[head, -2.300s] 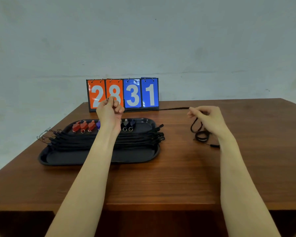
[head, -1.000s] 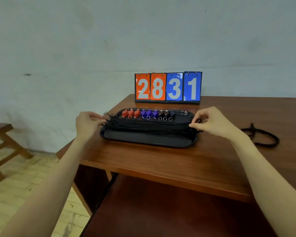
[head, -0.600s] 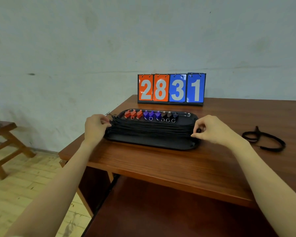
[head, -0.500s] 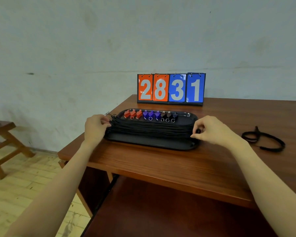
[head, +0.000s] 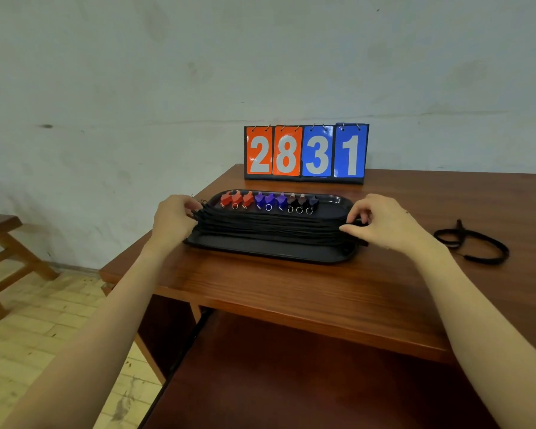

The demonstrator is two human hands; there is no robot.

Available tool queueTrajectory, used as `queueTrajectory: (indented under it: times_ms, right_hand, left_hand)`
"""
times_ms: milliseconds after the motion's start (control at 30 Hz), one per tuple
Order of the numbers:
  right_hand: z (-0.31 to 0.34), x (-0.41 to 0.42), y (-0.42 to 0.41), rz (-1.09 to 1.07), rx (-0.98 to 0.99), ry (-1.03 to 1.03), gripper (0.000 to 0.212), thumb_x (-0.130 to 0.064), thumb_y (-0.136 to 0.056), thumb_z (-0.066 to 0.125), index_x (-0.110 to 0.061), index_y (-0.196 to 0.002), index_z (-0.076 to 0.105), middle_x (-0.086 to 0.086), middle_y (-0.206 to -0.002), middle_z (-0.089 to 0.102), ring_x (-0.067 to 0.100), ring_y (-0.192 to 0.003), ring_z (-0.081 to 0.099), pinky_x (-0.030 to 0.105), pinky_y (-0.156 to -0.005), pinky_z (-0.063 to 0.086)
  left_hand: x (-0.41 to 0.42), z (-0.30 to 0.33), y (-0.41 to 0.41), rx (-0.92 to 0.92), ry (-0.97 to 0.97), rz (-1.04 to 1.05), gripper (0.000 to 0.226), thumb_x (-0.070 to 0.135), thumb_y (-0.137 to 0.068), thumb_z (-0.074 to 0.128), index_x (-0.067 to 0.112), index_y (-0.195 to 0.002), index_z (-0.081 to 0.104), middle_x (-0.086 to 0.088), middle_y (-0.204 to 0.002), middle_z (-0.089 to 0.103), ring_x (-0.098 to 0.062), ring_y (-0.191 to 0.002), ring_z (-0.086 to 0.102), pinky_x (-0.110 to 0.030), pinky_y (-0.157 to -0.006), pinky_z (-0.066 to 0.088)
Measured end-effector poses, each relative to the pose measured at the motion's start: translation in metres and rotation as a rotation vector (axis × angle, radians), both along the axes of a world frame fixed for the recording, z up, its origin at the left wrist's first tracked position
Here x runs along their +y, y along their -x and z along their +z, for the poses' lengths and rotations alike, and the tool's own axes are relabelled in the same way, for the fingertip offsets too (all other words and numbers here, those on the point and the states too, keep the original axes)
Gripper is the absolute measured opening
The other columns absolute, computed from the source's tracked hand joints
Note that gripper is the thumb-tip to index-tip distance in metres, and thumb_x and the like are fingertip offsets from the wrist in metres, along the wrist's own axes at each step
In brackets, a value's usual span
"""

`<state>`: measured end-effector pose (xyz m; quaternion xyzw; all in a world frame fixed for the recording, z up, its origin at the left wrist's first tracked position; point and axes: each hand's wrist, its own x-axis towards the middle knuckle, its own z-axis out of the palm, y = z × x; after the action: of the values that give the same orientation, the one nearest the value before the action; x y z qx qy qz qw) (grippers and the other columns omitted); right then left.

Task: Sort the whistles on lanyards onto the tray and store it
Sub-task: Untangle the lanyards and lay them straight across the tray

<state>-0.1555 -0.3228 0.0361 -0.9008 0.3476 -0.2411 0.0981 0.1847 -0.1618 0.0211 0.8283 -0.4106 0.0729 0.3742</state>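
Resting on the wooden table (head: 291,292), the black tray (head: 270,250) is gripped at its ends by the left hand (head: 174,219) and right hand (head: 384,222), fingers curled over the bundled black lanyards (head: 273,226). Red, purple and dark whistles (head: 268,200) are lined along its far edge. One loose lanyard (head: 474,244) lies apart on the right.

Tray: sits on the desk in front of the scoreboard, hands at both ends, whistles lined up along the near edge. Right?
Not quite. The head view shows the whistles lined up along the far edge of the tray, next to the scoreboard; the black lanyards lie nearer. The rest holds: left hand and right hand are at its two ends.
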Motion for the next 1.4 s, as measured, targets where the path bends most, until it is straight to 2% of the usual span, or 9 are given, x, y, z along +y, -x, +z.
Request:
queueTrajectory:
  times_ms: [167,400,533,700,833,967,1133,1267,1400]
  right_hand:
    - [-0.001,0.000,0.000,0.003,0.001,-0.004,0.015,-0.038,-0.082,0.070,-0.024,-0.083,0.065,-0.005,-0.076,0.053,0.009,-0.071,0.051,0.019,-0.053,0.032]
    - [0.001,-0.004,0.003,-0.036,-0.078,-0.033,0.011,-0.035,-0.084,0.067,-0.025,-0.080,0.065,-0.004,-0.078,0.058,0.012,-0.074,0.056,0.025,-0.062,0.044]
    - [0.003,-0.018,0.017,-0.269,-0.239,-0.094,0.009,-0.026,-0.088,0.063,-0.020,-0.094,0.065,-0.002,-0.094,0.064,0.015,-0.089,0.060,0.034,-0.079,0.052]
    - [-0.001,-0.047,0.057,-0.764,-0.376,-0.210,0.030,-0.003,-0.086,0.056,-0.004,-0.115,0.065,0.017,-0.119,0.063,0.034,-0.109,0.059,0.035,-0.081,0.048]
    - [-0.009,-0.054,0.076,-1.047,-0.326,-0.293,0.041,-0.010,-0.085,0.062,0.002,-0.122,0.052,0.024,-0.129,0.051,0.039,-0.121,0.044,0.044,-0.090,0.045]
    - [-0.016,-0.057,0.083,-1.106,-0.222,-0.381,0.048,-0.021,-0.087,0.065,0.000,-0.127,0.050,0.022,-0.133,0.049,0.038,-0.126,0.040,0.041,-0.096,0.040]
    - [-0.021,-0.060,0.087,-1.116,-0.202,-0.395,0.037,-0.015,-0.089,0.060,-0.004,-0.123,0.054,0.019,-0.131,0.053,0.037,-0.125,0.042,0.040,-0.099,0.037]
    - [-0.021,-0.066,0.092,-0.984,-0.389,-0.438,0.020,-0.011,-0.086,0.064,-0.002,-0.103,0.062,0.017,-0.111,0.064,0.033,-0.104,0.057,0.039,-0.084,0.048]
    - [-0.006,-0.061,0.092,-0.664,-0.957,-0.646,0.013,0.000,-0.086,0.065,0.005,-0.098,0.066,0.012,-0.083,0.066,0.012,-0.061,0.062,0.017,-0.047,0.047]
  left_hand:
    - [-0.006,0.004,-0.003,-0.040,-0.011,0.043,0.018,-0.007,-0.073,0.072,0.007,-0.084,0.069,-0.012,-0.095,0.068,-0.024,-0.084,0.060,-0.029,-0.073,0.044]
    - [-0.014,0.008,0.027,-0.139,0.082,-0.017,0.012,0.008,-0.087,0.059,0.009,-0.097,0.066,-0.006,-0.097,0.065,-0.014,-0.082,0.056,-0.026,-0.073,0.042]
    - [-0.038,0.008,0.071,-0.210,0.100,-0.165,0.015,0.016,-0.090,0.060,0.015,-0.105,0.063,0.001,-0.100,0.062,-0.009,-0.086,0.057,-0.023,-0.075,0.047]
    - [-0.080,0.011,0.129,-0.248,0.119,-0.413,0.021,0.016,-0.089,0.061,0.016,-0.110,0.061,0.005,-0.100,0.061,-0.007,-0.088,0.056,-0.018,-0.078,0.046]
    - [-0.117,0.021,0.178,-0.248,0.090,-0.621,0.024,0.016,-0.088,0.062,0.017,-0.111,0.060,0.006,-0.098,0.062,-0.007,-0.086,0.057,-0.023,-0.080,0.049]
    - [-0.146,0.024,0.215,-0.265,0.051,-0.701,0.024,0.018,-0.088,0.059,0.019,-0.112,0.059,0.006,-0.096,0.061,-0.007,-0.082,0.055,-0.024,-0.077,0.048]
    - [-0.155,0.012,0.229,-0.242,0.059,-0.746,0.024,0.019,-0.089,0.059,0.019,-0.113,0.059,0.008,-0.095,0.061,-0.005,-0.081,0.056,-0.026,-0.079,0.050]
    - [-0.155,0.004,0.218,-0.234,0.047,-0.762,0.023,0.019,-0.089,0.060,0.020,-0.111,0.059,0.009,-0.094,0.062,-0.004,-0.082,0.058,-0.029,-0.079,0.052]
    - [-0.152,0.004,0.211,-0.213,0.073,-0.756,0.021,0.019,-0.089,0.061,0.020,-0.110,0.060,0.009,-0.093,0.062,-0.004,-0.083,0.058,-0.026,-0.080,0.051]
